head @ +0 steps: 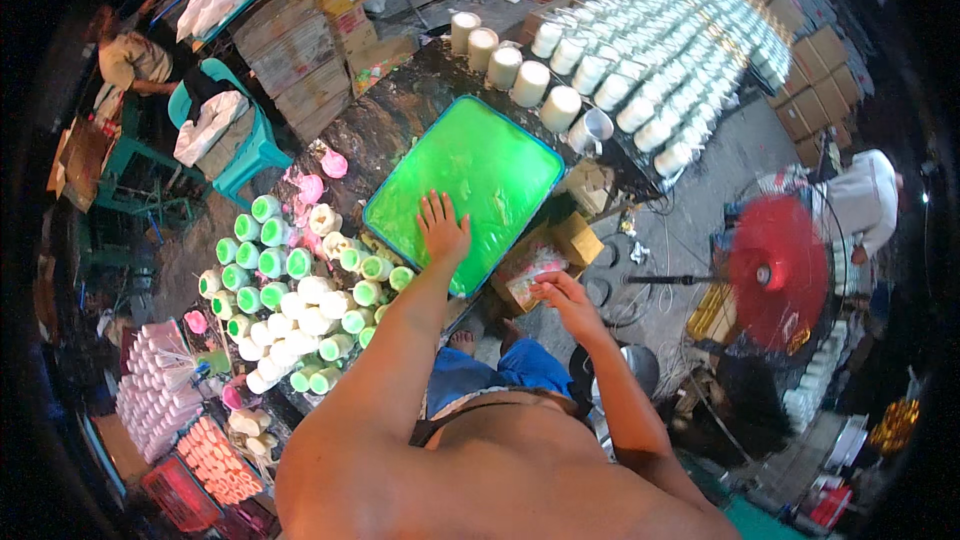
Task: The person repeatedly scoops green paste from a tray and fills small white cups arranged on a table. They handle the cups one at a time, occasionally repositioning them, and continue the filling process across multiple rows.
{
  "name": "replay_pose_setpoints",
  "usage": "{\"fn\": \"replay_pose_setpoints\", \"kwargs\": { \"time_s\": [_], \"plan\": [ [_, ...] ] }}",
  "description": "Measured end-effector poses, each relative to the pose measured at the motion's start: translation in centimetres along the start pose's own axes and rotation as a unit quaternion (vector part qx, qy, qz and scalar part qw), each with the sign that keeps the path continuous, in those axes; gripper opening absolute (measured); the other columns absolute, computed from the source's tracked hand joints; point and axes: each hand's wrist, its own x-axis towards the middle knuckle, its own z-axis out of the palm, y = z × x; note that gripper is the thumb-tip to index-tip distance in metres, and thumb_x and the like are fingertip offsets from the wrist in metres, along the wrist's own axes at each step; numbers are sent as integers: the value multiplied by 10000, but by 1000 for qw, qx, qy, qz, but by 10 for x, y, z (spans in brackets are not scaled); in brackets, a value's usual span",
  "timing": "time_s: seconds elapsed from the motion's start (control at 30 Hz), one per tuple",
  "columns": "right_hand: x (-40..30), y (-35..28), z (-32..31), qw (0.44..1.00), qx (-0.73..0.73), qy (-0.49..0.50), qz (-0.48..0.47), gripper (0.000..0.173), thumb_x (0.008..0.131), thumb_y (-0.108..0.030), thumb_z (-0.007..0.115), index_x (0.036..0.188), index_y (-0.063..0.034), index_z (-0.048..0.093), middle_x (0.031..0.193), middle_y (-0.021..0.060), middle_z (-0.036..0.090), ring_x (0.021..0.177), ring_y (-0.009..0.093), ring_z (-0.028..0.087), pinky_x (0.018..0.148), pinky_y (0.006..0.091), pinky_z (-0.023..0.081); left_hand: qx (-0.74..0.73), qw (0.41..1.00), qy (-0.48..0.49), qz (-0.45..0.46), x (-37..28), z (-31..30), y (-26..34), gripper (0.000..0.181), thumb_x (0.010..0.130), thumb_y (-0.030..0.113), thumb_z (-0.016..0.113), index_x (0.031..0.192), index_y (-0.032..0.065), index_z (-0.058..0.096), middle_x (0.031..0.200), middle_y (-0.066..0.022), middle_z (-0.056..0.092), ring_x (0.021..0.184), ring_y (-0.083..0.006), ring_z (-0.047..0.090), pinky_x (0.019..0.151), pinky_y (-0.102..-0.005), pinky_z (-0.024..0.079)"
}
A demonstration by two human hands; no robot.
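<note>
My left hand (444, 236) lies palm down with fingers apart on a glossy, bright green layer (480, 172), apparently wax. A tray with a blue rim (517, 124) holds that layer on a dark, stained table. My right hand (568, 302) hovers at an open cardboard box (581, 240) beside the table, its fingers partly curled. Crumpled clear plastic (544, 262) shows in the box by those fingertips; whether they grip any of it is unclear. Left of the tray stand several white, cup-like wax pieces (311, 296) and others with green tops (274, 262).
White cylindrical candles (532, 82) and a metal pitcher (591, 131) line the table's far edge. Beyond are rows of filled moulds (660, 52). A red fan (776, 274) stands right. One person (135, 60) sits far left near a teal chair (255, 142); another (862, 195) is at right.
</note>
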Motion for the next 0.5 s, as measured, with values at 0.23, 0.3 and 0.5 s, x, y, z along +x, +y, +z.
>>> {"fn": "replay_pose_setpoints", "kwargs": {
  "time_s": [0.23,0.3,0.5],
  "plan": [
    [206,21,-2,853,-444,56,-269,588,1013,-303,588,1470,44,464,1551,263,452,1433,424,441,1173,501,382,30,999,-13,-15,4,-6,0,779,1025,467,515,1644,78,246,1732,-151,141,1590,-386,132,1263,-587,145],
    [260,0,3,786,-557,39,-264,704,1018,-354,567,1557,43,346,1663,231,299,1533,383,310,1227,518,300,26,1000,1,-11,1,-9,0,775,1017,456,528,1636,70,267,1728,-153,159,1583,-391,156,1260,-588,155],
    [348,4,-4,713,-631,-30,-304,787,1020,-446,511,1614,5,260,1714,178,205,1587,325,199,1278,524,177,14,1000,-4,-20,6,-17,8,789,977,431,566,1624,61,305,1720,-164,194,1586,-393,157,1259,-587,154]
  ]
}}
